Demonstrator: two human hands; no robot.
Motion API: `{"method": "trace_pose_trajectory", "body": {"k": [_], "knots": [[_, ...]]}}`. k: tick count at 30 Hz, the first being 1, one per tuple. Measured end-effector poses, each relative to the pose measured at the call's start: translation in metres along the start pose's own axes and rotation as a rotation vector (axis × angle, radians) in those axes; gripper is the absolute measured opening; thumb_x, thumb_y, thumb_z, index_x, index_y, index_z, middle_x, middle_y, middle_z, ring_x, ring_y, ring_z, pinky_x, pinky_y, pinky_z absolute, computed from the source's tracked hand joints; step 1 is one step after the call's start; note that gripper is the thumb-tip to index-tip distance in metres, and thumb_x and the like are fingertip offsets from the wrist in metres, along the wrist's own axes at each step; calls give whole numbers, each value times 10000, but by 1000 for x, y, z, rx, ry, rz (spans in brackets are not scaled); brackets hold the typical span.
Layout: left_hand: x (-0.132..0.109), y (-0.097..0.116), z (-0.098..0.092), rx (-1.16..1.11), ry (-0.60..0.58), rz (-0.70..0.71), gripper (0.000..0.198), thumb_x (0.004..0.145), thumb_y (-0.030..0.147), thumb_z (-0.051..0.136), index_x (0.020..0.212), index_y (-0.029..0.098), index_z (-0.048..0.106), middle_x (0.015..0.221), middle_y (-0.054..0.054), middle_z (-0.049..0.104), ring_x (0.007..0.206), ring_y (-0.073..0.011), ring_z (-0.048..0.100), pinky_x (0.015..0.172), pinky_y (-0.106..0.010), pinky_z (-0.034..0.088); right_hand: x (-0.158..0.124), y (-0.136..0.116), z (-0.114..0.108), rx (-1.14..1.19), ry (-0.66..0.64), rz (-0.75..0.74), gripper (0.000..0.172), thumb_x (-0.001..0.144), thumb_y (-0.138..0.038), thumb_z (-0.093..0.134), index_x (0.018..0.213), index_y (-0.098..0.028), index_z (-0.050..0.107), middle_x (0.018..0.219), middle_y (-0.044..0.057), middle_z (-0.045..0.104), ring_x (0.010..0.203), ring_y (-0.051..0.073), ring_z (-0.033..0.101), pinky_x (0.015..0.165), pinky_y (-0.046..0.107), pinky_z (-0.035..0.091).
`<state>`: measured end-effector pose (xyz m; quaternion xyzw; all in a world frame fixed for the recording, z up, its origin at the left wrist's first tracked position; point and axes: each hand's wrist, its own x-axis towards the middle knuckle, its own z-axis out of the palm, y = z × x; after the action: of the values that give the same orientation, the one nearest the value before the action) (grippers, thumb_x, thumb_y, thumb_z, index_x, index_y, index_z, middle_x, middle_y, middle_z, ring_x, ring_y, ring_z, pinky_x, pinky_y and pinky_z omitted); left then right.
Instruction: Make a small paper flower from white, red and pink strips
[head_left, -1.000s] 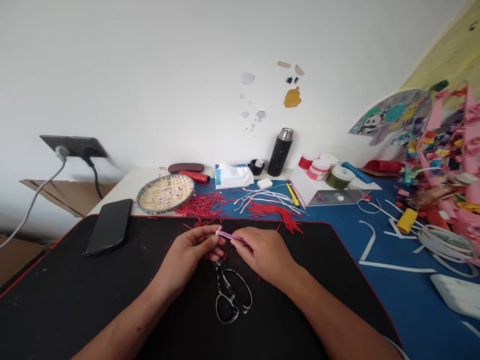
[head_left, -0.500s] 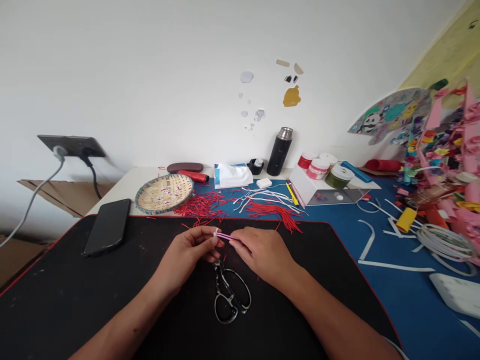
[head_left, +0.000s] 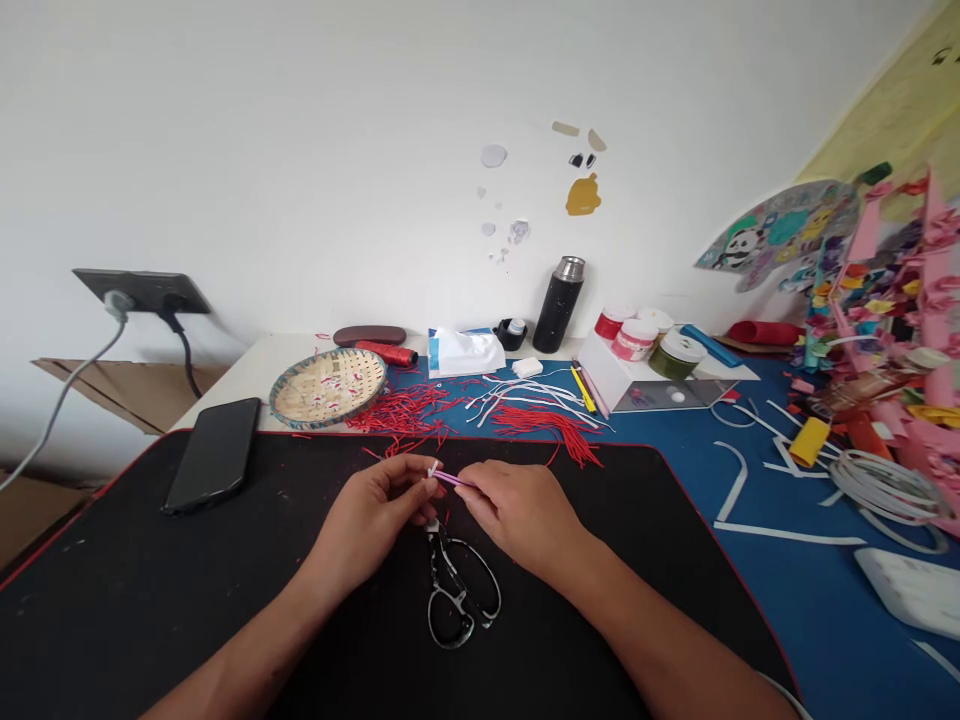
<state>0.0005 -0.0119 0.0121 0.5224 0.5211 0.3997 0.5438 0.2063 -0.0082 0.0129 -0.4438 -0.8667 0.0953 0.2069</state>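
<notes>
My left hand (head_left: pixel 386 505) is closed, thumb and fingertips pinching a short piece of white cord (head_left: pixel 433 468) that sticks up between them. My right hand (head_left: pixel 517 505) is closed around slim purple tweezers (head_left: pixel 451 479), whose tips reach the white cord. A bit of red shows by the left fingertips, too small to make out. Just below the hands, scissors (head_left: pixel 463 590) with worn black-and-silver handles lie on the black mat (head_left: pixel 600 640); their blades are mostly hidden by my left hand.
Behind the mat lie red cords (head_left: pixel 551 425), white cords (head_left: pixel 525 395) and a woven basket (head_left: pixel 328 388) with small red-and-white pieces. A phone (head_left: pixel 214 455) rests at left. A black flask (head_left: pixel 559 305) and lidded jars (head_left: pixel 634 338) stand at the back; white strips (head_left: pixel 787 532) lie at right.
Both hands hold nearly the same place; the right hand and tweezers have shifted very slightly left and down. The grip on cord and tweezers is unchanged.
</notes>
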Motion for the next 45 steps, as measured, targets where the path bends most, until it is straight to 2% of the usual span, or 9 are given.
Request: {"method": "trace_pose_trajectory", "body": {"k": [5,10,15,20,24,29,40,45], "knots": [[-1,-1,3,40,70,44,310,767,428,760,977,200,784,817,-46,785,665,-204,700,626,-303,575,0,-5,1,271,-3,156,105,975,-246,625,937,-211,717,744,-8,726,616,129,615,583,235,360],[1,-4,7,63,122,59,318,764,428,752,982,199,786,835,-54,790,667,-212,706,616,-314,579,1,-10,10,566,-66,322,141,970,-250,595,866,-197,675,615,-24,676,492,107,581,503,211,366],[1,-3,8,30,135,67,296,750,428,769,940,201,772,789,-45,773,656,-214,706,583,-307,571,3,-11,20,963,-143,473,159,970,-314,580,865,-196,592,555,-49,638,372,91,514,395,187,376],[1,-3,9,-48,143,70,266,741,397,793,918,203,755,798,-33,762,650,-199,691,573,-294,568,4,-17,20,1224,-210,543,268,938,-449,623,887,-201,536,543,-50,650,360,103,547,346,168,367],[2,-5,10,-101,145,81,282,751,403,806,940,201,752,768,-22,749,664,-191,679,585,-282,558,5,-21,20,1303,-240,562,377,903,-559,644,906,-207,508,560,-35,678,363,121,585,318,163,344],[3,-10,10,-143,144,54,326,728,424,834,944,193,758,794,-30,763,680,-189,684,601,-276,549,4,-24,22,1375,-251,557,414,900,-603,624,907,-214,482,563,-28,681,382,132,610,315,159,335],[4,-9,13,-324,114,-51,384,635,386,927,909,169,767,767,-9,751,624,-133,644,569,-218,517,2,-31,32,1262,-188,526,295,943,-490,598,907,-220,486,570,-55,649,363,111,563,297,156,339],[4,-10,14,-348,107,-51,371,644,379,938,905,171,775,779,-9,753,644,-129,650,580,-210,525,2,-30,31,1218,-186,529,262,961,-464,574,917,-219,489,589,-43,664,378,112,570,303,155,343]]}}
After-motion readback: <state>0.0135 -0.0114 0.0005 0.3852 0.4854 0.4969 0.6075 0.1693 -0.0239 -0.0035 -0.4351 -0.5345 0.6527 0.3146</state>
